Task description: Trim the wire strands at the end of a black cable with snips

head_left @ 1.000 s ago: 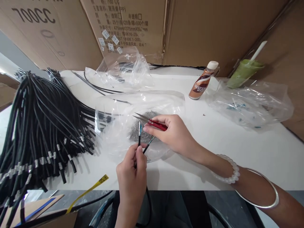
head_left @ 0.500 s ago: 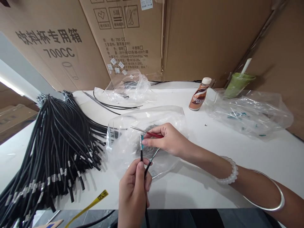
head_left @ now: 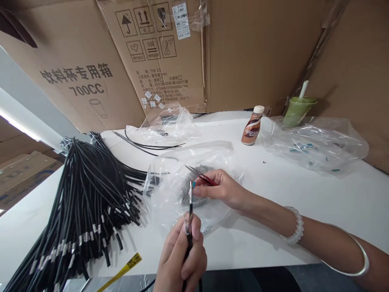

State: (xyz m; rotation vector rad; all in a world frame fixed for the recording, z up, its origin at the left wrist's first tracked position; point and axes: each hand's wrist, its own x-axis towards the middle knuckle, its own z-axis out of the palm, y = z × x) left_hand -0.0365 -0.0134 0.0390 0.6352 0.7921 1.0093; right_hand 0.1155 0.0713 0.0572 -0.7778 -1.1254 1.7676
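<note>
My left hand [head_left: 182, 251] is closed around a black cable [head_left: 191, 209], whose stripped end points up and away from me. My right hand [head_left: 217, 187] pinches a small teal strip [head_left: 193, 185] right beside that stripped end. Tucked in the same right hand are red-handled tweezers [head_left: 208, 178], their metal tips pointing up and left. Beneath both hands lies a clear plastic bag [head_left: 165, 202] with a tangle of fine grey strands [head_left: 186, 198] on or in it; I cannot tell which.
At left lies a big bundle of black cables [head_left: 91, 194] with silvery ends. A yellow strip [head_left: 124, 269] hangs at the front edge. A bottle [head_left: 252, 126], a green cup [head_left: 298, 110] and a clear bag with teal scraps [head_left: 319, 150] stand towards the right. Cardboard boxes [head_left: 258, 52] wall the back.
The view has tilted up and shifted left. The teal strip, earlier along the cable's stripped end, now shows at my right fingertips. A second cable end beside my left hand no longer sticks out.
</note>
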